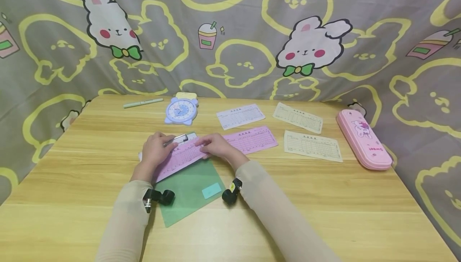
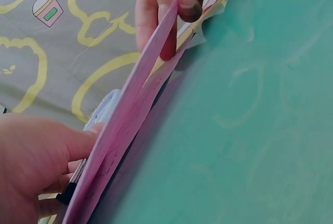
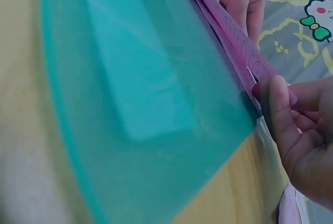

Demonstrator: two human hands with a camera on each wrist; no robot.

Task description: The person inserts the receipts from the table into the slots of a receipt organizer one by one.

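Note:
A green clip folder point(image 1: 191, 190) lies tilted on the table with a light blue label on its cover. Over its upper part stands a long pink printed slip point(image 1: 181, 159), raised on edge between the two hands. My left hand point(image 1: 155, 150) grips the slip's left part, fingers beside the folder's metal clip point(image 1: 180, 138). At the slip's upper right end my right hand point(image 1: 217, 146) pinches the corner between thumb and fingers, plain in the right wrist view. Another pink layer point(image 2: 122, 146) shows behind the slip in the left wrist view. Some left fingertips are hidden by paper.
Right of the folder lies another pink slip point(image 1: 252, 139). Beyond it are a white slip point(image 1: 240, 117) and two cream slips point(image 1: 298, 118). A pink pencil case point(image 1: 364, 140) sits far right. A blue clock point(image 1: 181, 111) and a green pen point(image 1: 143, 103) lie at the back.

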